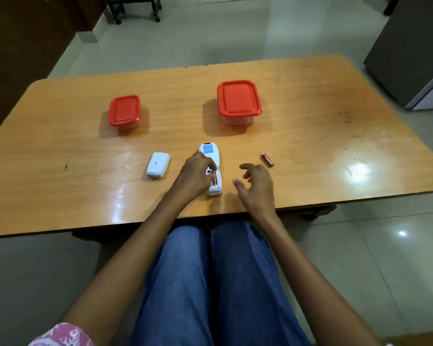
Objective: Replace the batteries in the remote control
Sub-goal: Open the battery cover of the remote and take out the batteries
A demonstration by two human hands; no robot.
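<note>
Tiled floor, glossy wood-grain table w/ rounded corners. White plastic remote lay face-down near the front edge, its battery bay open toward the person. The cover, a smooth rounded white shell, sat apart to the left. Left hand rested on the remote, fingertips on 1 orange battery in the bay; whether pinching or just pressing it, can't tell. Right hand hovered beside the remote, fingers loosely spread, holding nothing. A 2nd battery, a thin copper-coloured cylinder, lay loose just beyond it. 2 clear tubs w/ red lids, small and large, stood shut farther back. Prob. mid-swap on the cells; can't tell if going in or out. Next move likely needs a fingertip pinch on the loose cell.
</note>
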